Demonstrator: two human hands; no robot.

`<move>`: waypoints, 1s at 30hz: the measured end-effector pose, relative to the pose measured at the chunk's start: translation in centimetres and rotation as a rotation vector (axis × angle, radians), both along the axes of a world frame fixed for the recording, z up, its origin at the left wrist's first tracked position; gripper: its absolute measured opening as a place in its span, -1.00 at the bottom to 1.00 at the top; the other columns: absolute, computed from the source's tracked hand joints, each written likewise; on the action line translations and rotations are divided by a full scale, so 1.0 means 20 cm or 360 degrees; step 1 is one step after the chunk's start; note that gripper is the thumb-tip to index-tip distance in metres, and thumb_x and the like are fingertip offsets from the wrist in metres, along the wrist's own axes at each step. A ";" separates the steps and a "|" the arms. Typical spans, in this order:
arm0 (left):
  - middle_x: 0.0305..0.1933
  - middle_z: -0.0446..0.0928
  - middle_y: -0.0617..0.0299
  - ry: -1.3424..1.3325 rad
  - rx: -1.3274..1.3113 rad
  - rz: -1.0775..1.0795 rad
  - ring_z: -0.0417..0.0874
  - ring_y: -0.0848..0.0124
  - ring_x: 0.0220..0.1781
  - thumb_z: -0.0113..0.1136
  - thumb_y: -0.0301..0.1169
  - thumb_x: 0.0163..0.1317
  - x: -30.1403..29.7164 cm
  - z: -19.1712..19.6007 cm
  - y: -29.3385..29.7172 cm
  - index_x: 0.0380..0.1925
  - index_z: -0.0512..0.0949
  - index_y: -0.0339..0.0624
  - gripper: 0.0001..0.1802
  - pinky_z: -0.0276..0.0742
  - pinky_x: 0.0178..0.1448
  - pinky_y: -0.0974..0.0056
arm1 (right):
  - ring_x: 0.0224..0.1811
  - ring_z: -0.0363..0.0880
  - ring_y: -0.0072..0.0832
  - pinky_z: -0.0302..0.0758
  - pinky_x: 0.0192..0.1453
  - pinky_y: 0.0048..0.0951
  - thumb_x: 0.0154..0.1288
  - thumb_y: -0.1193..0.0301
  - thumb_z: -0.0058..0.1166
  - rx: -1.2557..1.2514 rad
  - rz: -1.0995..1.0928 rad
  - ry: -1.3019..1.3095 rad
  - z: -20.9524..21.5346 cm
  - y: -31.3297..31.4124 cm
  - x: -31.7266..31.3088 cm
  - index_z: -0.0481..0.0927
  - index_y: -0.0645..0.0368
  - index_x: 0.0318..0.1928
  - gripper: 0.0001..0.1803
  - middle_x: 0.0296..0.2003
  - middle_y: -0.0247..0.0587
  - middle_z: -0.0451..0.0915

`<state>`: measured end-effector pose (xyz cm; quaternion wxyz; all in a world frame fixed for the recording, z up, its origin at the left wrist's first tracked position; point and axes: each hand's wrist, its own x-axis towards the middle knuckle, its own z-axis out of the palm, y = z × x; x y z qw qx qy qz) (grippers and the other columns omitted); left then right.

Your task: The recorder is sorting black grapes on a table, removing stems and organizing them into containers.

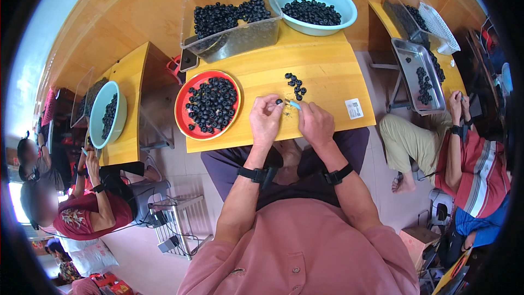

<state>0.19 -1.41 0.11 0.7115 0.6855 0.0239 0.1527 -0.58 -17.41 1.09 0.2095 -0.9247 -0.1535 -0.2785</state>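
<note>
My left hand (265,118) pinches a small black round piece (279,101) between thumb and fingertips, above the near part of the yellow table. In my right hand (315,123) is a light-blue-handled tool (295,105), its short thin tip pointing at the piece; the tip's exact kind is too small to tell. Just beyond both hands lies a loose group of similar black round pieces (297,82), some showing a hole in the middle. Tiny dark scraps (287,113) are scattered on the tabletop between my hands.
A red round tray (179,122) of black pieces sits at left on the table (262,65). Behind stand a clear bin (240,41) and a pale-blue basin (349,8), both holding more. A white label (353,108) lies right. People work at side tables.
</note>
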 end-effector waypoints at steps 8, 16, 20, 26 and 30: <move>-0.26 0.59 0.22 -0.0419 0.0746 0.0474 0.62 0.46 -0.26 0.42 -0.66 0.17 -0.06 0.12 0.19 -0.19 0.70 -0.24 -0.79 0.58 -0.12 0.37 | -0.43 0.65 -0.17 0.58 -0.35 -0.16 0.31 0.42 0.19 0.0081 -0.0020 0.0022 0.01 -0.02 -0.02 0.70 0.11 -0.12 -0.84 -0.45 -0.19 0.59; -0.11 0.62 0.05 -0.0442 0.1243 0.0589 0.61 0.07 0.04 0.35 -0.63 0.18 -0.07 0.28 0.31 -0.13 0.67 -0.23 -0.75 0.54 0.16 0.08 | -0.42 0.64 -0.14 0.56 -0.34 -0.15 0.32 0.43 0.20 0.0309 -0.0045 -0.0084 0.02 -0.04 -0.02 0.69 0.12 -0.14 -0.86 -0.44 -0.17 0.59; -0.13 0.61 -0.05 -0.0326 0.1180 -0.0055 0.64 -0.01 0.03 0.40 -0.54 0.16 -0.04 0.20 0.05 -0.12 0.66 -0.25 -0.73 0.59 0.10 0.03 | -0.39 0.67 -0.10 0.55 -0.33 -0.15 0.34 0.46 0.18 0.0540 -0.0150 -0.0130 0.01 -0.10 -0.06 0.68 0.15 -0.15 -0.88 -0.40 -0.13 0.63; -0.18 0.58 -0.04 -0.0387 0.1325 -0.0136 0.65 -0.05 -0.05 0.42 -0.52 0.15 0.10 0.16 -0.15 -0.15 0.68 -0.27 -0.75 0.61 0.10 0.01 | -0.37 0.67 -0.09 0.56 -0.32 -0.14 0.34 0.47 0.18 0.0468 -0.0285 -0.0050 0.01 -0.24 -0.14 0.66 0.18 -0.18 -0.91 -0.38 -0.10 0.64; -0.15 0.60 -0.06 -0.0286 0.1467 -0.0232 0.65 -0.05 0.00 0.41 -0.51 0.15 0.15 0.12 -0.15 -0.13 0.67 -0.27 -0.74 0.61 0.13 0.01 | -0.36 0.67 -0.08 0.55 -0.32 -0.13 0.34 0.47 0.18 0.0439 -0.0291 -0.0058 -0.01 -0.27 -0.16 0.65 0.18 -0.18 -0.91 -0.38 -0.10 0.64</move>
